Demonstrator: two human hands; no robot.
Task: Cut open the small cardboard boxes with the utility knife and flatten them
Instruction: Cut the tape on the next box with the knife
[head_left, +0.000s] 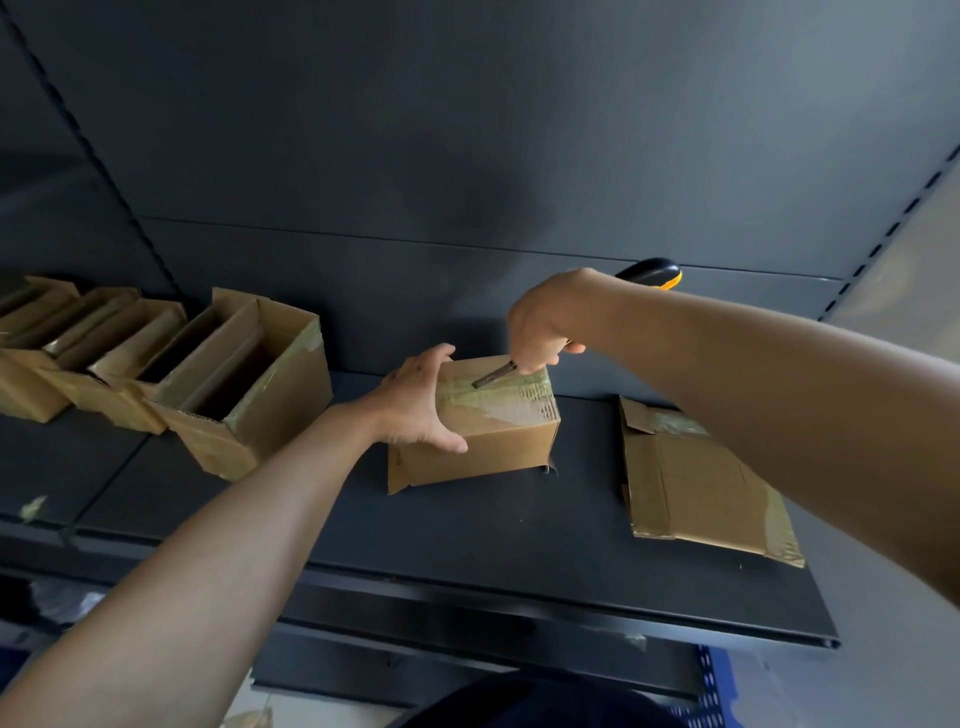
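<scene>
Here the cutting step is in hand: the small box (483, 447) sits on the shelf (467, 545) between a row of opened boxes (244, 384) and a flattened box (691, 483). The left grip (421, 402) clasps its left end, and the right grip (545, 322) is wrapped round the utility knife (649, 271), blade tip on the taped top seam. Next, I judge, the blade must run along the tape while the left grip steadies the box, fingers clear of its line.

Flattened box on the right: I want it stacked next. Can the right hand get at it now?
Likely yes: the flattened box lies uncovered on the shelf under that forearm. But the right hand grips the utility knife, so its fingers are not free.
</scene>
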